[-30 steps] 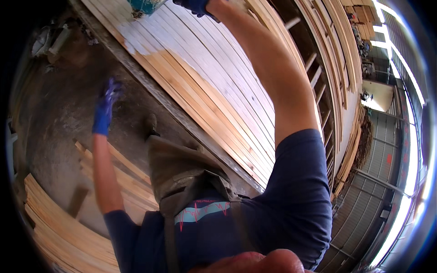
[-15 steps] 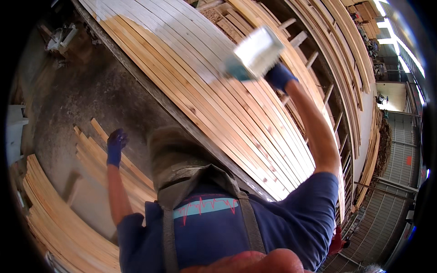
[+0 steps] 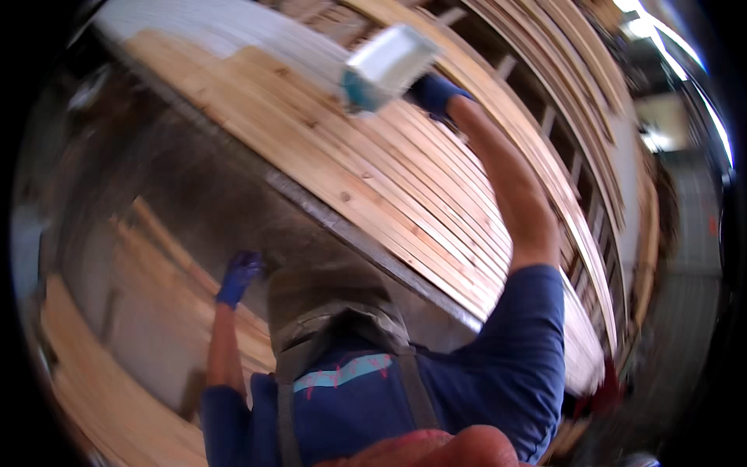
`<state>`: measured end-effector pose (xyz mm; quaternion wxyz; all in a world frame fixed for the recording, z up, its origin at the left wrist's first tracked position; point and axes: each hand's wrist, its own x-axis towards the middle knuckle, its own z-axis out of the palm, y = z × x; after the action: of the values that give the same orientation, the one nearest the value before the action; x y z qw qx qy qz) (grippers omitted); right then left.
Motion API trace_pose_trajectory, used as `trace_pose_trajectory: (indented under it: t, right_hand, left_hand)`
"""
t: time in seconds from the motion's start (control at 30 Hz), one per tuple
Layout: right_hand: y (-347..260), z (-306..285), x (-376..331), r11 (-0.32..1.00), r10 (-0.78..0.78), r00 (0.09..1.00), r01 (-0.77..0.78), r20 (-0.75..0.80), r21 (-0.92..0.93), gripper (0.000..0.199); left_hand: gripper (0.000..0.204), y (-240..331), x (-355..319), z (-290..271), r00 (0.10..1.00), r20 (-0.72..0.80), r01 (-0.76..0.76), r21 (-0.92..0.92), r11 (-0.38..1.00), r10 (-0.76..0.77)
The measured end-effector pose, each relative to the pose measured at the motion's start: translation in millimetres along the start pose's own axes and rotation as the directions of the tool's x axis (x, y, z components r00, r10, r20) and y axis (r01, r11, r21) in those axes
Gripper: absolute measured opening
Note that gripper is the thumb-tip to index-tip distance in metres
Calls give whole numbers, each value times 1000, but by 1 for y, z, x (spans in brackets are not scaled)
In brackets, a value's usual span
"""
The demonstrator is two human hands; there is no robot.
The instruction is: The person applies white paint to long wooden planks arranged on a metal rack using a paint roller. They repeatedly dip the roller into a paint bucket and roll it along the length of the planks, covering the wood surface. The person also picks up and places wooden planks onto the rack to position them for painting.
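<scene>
My right hand (image 3: 438,95), in a blue glove, is closed on a white and teal box-shaped thing (image 3: 393,66). It has a pale face and a teal end; blur hides its exact kind. It is over a row of long wooden boards (image 3: 311,132), laid side by side at a slant. Their far left part carries a whitish coat, while the nearer part is bare, knotty wood. My left hand (image 3: 241,272), also in a blue glove, hangs low beside my leg, away from the boards. Motion smears its fingers.
Long planks (image 3: 101,373) are stacked at the lower left, with loose strips (image 3: 167,241) beside them. A grey edge (image 3: 311,204) runs along the near side of the boards. More timber (image 3: 576,70) lies beyond on a slatted frame. Someone in red (image 3: 603,393) shows at the lower right.
My right hand and the box-shaped thing have moved left and up in the picture. My left hand has moved right and lower, closer to my leg. The whole view has shifted and blurred.
</scene>
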<state>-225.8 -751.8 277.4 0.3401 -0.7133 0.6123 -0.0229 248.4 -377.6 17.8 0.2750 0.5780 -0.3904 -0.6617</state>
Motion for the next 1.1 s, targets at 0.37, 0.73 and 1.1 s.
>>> trace_pose_trajectory:
  t: [0.37,0.73,1.1]
  right_hand:
    - [325,-20,-336,835,-86,986,150,144,-529,39]
    - [496,31,-821,866,397,917,-363,32,-344,33]
    - [365,47,-557,996,-92,995,92,-45,8,44]
  left_hand:
    - [45,54,-84,293,912,-322,-352,-292,889,255]
    - [43,111,-56,355,904,-419,-146,-114,983,86]
    - [30,99,-48,365,825,-411,-440,-33,898,389]
